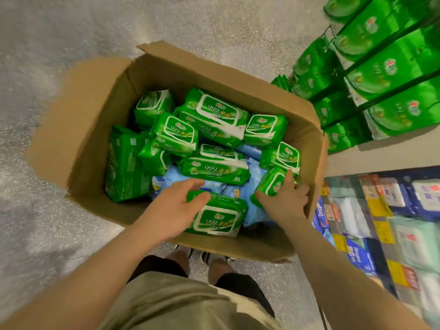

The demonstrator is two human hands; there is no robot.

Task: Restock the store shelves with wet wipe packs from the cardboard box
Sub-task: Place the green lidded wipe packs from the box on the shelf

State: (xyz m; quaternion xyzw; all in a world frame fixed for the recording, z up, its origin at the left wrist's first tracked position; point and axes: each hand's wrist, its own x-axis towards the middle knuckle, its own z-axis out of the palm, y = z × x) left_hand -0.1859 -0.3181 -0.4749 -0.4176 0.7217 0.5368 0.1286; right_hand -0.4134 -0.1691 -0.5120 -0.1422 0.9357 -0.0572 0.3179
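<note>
My left hand (177,206) lies loosely on a green pack (215,214) at the cardboard box's (95,120) near edge; my right hand (284,203) curls round a smaller pack (271,184). Slack grips risk dropping either.

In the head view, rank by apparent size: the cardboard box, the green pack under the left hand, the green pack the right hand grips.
1. cardboard box
2. pack under the left hand
3. pack in the right hand, partly hidden, so unsure
</note>
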